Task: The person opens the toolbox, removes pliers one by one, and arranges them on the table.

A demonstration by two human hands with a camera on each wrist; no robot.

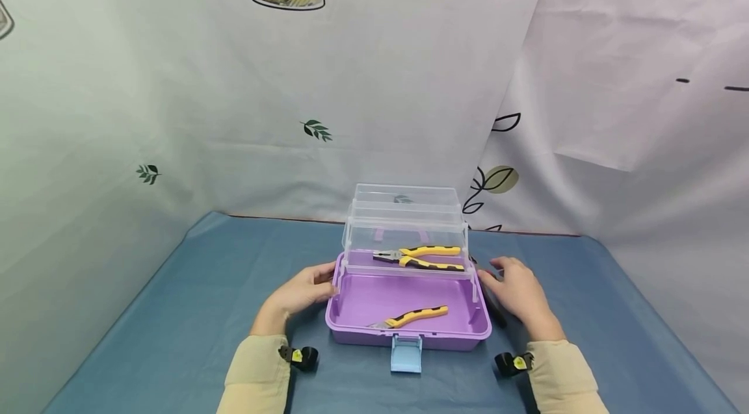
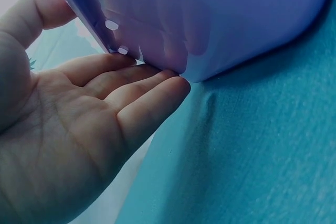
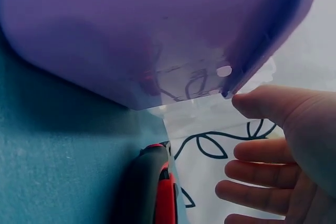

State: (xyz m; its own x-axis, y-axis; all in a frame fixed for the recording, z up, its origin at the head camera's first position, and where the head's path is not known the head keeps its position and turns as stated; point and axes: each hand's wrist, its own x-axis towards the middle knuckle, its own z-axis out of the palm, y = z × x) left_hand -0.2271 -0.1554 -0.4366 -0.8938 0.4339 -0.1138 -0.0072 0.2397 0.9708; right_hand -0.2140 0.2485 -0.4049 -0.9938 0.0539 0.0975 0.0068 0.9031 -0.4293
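Note:
A purple toolbox (image 1: 374,287) with a light blue front latch (image 1: 406,354) stands with its clear lid (image 1: 406,219) raised. A clear upper tray holds yellow-and-black pliers (image 1: 430,251). Below, on the box floor, lies another yellow-and-black plier-like tool (image 1: 412,316), partly hidden by the front wall. My left hand (image 1: 301,290) holds the box's left side, thumb over the rim and fingers (image 2: 152,95) against the outer wall. At the right side, my right hand (image 1: 517,294) has its thumb near or touching the rim, while its other fingers (image 3: 257,174) extend loosely, apart from the box.
A tool with a black and red handle (image 3: 157,187) lies beside the toolbox's right wall, partly under my right hand. Blue cloth (image 1: 199,310) covers the table. Pale printed curtains (image 1: 404,76) hang behind it and along both sides.

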